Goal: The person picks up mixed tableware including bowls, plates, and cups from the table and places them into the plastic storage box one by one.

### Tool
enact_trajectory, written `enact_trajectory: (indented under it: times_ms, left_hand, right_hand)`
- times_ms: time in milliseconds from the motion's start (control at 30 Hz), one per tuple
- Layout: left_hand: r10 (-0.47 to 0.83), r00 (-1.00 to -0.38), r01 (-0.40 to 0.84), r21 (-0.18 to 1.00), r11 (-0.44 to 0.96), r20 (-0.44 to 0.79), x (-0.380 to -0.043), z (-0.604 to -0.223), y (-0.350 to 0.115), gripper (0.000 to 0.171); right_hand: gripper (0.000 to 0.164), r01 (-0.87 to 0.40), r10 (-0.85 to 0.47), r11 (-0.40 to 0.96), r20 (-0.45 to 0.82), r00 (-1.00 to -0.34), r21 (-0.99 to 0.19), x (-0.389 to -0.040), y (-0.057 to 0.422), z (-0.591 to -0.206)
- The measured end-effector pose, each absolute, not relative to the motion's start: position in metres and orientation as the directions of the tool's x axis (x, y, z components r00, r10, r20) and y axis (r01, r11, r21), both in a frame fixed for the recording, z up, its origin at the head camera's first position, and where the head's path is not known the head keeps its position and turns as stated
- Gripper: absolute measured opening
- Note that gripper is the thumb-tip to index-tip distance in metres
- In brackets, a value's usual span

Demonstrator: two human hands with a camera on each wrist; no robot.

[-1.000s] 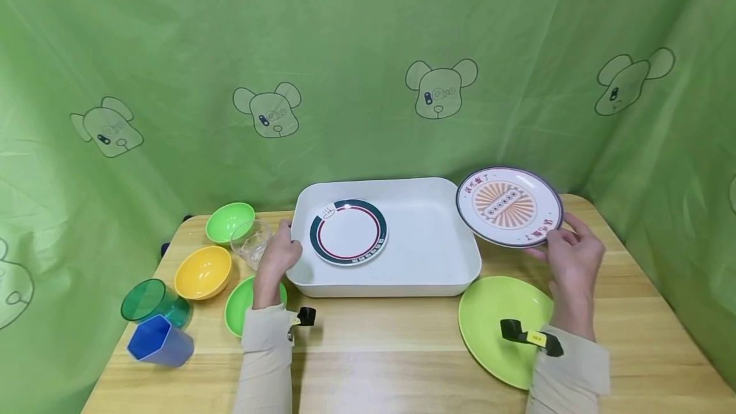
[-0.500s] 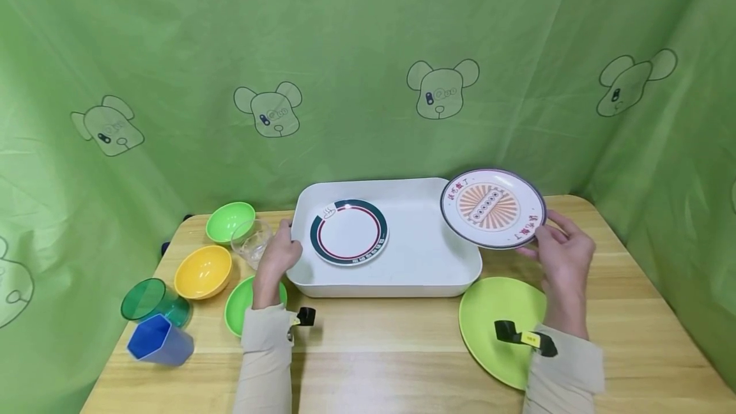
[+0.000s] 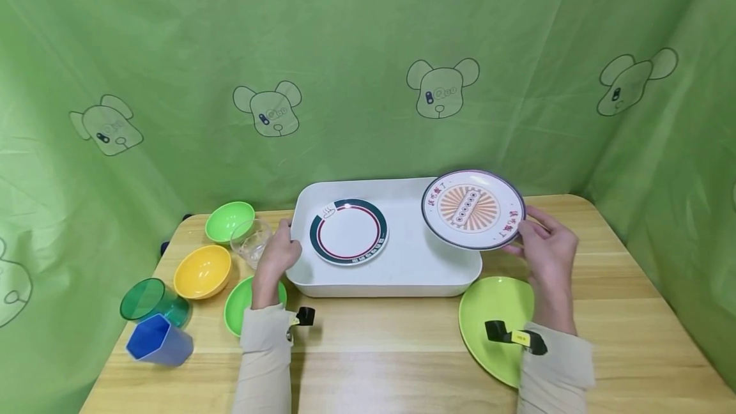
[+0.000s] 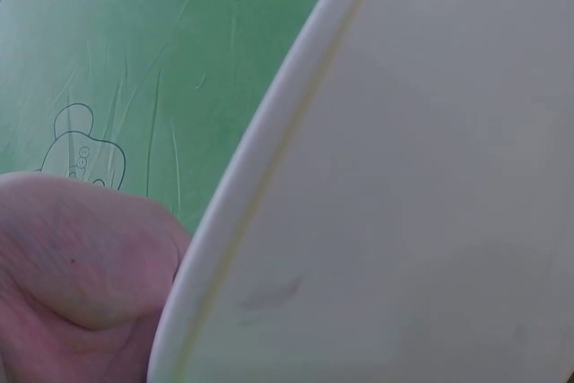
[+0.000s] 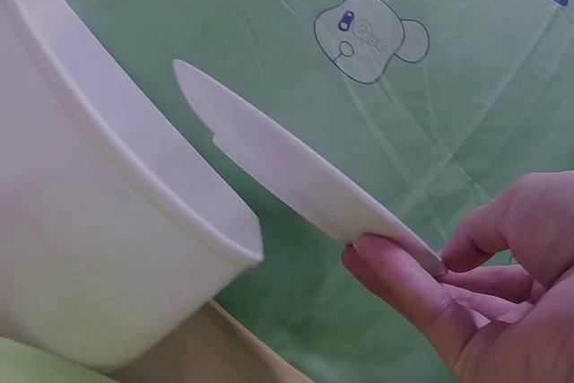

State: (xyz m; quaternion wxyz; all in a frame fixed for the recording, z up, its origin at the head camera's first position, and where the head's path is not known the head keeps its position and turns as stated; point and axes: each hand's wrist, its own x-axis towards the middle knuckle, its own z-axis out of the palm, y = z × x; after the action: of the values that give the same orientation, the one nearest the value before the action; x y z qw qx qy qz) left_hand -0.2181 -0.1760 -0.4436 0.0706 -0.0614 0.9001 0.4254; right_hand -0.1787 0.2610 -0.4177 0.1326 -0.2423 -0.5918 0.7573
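Observation:
In the head view my right hand point(image 3: 549, 245) pinches the edge of a white plate point(image 3: 471, 209) with an orange ray pattern and red characters. The plate is held tilted over the right end of a white rectangular tub point(image 3: 425, 289). From the right wrist view, the plate point(image 5: 296, 168) appears edge-on, with thumb and fingers on its near rim. My left hand point(image 3: 278, 251) grips the tub's left side; the left wrist view shows the hand point(image 4: 90, 266) against the tub wall point(image 4: 260, 186), its fingertips hidden. Inside the tub lies a white plate with a dark green rim point(image 3: 349, 232).
A lime plate point(image 3: 489, 331) lies under my right forearm. On the left stand two green bowls point(image 3: 230, 222), a yellow bowl point(image 3: 203, 273), a clear glass point(image 3: 251, 241), a green cup point(image 3: 158, 304) and a blue cup point(image 3: 163, 344). Green curtain point(image 3: 356, 18) surrounds the wooden table point(image 3: 368, 363).
My right hand has carried the orange-patterned plate leftward, from beside the tub's right end to over it. My left hand and the tub have stayed put.

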Motion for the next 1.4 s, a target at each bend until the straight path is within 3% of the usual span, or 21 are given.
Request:
enact_trajectory:
  times_ms: [1400]
  left_hand:
    - [-0.046,-0.981,-0.175,0.758,0.629,-0.188,-0.217,-0.443,-0.177,0.057]
  right_hand:
    - [0.046,0.089,0.402,-0.155,-0.146,-0.904,-0.984,-0.186,0.223,-0.42]
